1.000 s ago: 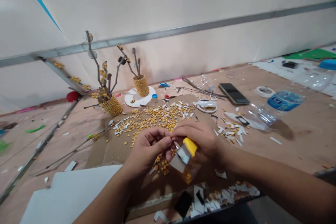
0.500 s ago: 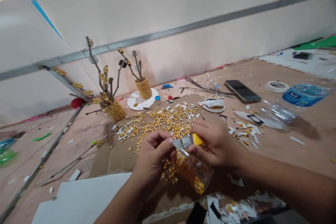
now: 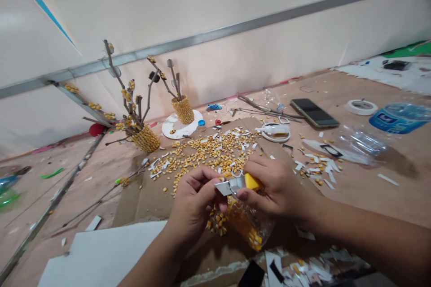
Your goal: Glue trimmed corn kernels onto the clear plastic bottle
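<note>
My right hand grips a utility knife by its yellow handle, with the blade pointing left. The blade's tip is at the thumb and fingertips of my left hand. That hand is closed in a pinch; a small pale bit shows at its fingertips, too small to name for sure. Below both hands lies a clear plastic bottle piece, tilted, partly covered with corn kernels and partly hidden by my right hand. Loose corn kernels are spread on the cardboard beyond my hands.
Two corn-covered pots holding twigs stand at the back left. To the right lie a phone, a tape roll, a glue bottle and a clear water bottle. White paper scraps and a white board lie in front.
The knife blade has shifted slightly left and down at my left fingertips, its flat side turned more into view. My left hand stays pinched. The camera view has tilted a little.
</note>
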Available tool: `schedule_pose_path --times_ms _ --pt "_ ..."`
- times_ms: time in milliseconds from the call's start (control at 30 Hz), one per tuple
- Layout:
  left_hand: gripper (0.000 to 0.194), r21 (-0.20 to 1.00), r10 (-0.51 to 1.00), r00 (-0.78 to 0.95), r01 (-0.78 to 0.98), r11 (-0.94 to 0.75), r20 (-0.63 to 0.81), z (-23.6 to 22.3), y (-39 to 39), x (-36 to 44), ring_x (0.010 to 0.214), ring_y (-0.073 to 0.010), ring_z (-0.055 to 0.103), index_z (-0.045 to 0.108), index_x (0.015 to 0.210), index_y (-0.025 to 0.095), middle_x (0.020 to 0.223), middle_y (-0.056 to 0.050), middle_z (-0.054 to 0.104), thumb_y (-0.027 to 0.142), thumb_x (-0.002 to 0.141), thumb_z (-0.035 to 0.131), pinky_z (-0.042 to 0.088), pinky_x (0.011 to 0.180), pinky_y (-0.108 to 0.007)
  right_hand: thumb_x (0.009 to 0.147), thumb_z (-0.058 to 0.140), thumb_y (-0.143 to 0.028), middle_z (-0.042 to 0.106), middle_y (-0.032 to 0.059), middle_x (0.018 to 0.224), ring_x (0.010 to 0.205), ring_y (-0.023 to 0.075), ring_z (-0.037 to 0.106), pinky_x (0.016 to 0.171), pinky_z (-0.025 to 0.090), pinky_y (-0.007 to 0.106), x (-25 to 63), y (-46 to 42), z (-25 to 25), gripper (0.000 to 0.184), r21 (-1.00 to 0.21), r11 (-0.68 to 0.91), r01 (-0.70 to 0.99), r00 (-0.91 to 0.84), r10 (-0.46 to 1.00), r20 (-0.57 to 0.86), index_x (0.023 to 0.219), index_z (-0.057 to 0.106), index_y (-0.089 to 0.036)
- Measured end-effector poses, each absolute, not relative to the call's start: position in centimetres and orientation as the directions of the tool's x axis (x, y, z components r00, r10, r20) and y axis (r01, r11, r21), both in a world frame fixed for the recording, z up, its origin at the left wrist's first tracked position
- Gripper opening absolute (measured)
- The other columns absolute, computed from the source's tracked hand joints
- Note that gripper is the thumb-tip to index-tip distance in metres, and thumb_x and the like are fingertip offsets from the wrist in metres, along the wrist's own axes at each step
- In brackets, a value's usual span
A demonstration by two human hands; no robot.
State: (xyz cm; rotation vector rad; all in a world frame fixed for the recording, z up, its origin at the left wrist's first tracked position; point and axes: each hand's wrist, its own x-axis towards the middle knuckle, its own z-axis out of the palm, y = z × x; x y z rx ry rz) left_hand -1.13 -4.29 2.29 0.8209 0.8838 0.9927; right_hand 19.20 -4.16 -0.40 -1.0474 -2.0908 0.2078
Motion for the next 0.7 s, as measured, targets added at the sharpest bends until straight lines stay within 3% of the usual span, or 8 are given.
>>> schedule_pose_path --times_ms 467,700 --pt "0.038 0.883 0.920 0.324 -0.334 0.331 -0.222 2.21 -4.38 -1.17 0.043 -0.0066 0.059 0.071 0.076 0.015 0.063 0.000 0.072 0.042 0.070 0.096 0.044 0.045 -0.015 0.107 0.042 -0.063 0.045 -0.0021 0.067 0.058 0.0123 0.042 0.057 0.021 0.030 19.21 -4.38 -0.37 0.056 -0.496 0.641 0.586 -0.369 0.755 0.541 0.071 0.047 -0.021" --pt "0.038 0.889 0.923 0.322 -0.330 0.316 -0.209 1.97 -4.51 -1.17 0.044 -0.0070 0.060 0.071 0.077 0.015 0.063 0.001 0.071 0.042 0.070 0.096 0.044 0.046 -0.016 0.107 0.042 -0.063 0.048 -0.0014 0.068 0.060 0.0124 0.043 0.059 0.023 0.029 18.99 -4.54 -0.60 0.056 -0.573 0.610 0.547 -0.356 0.789 0.500 0.072 0.049 -0.020"
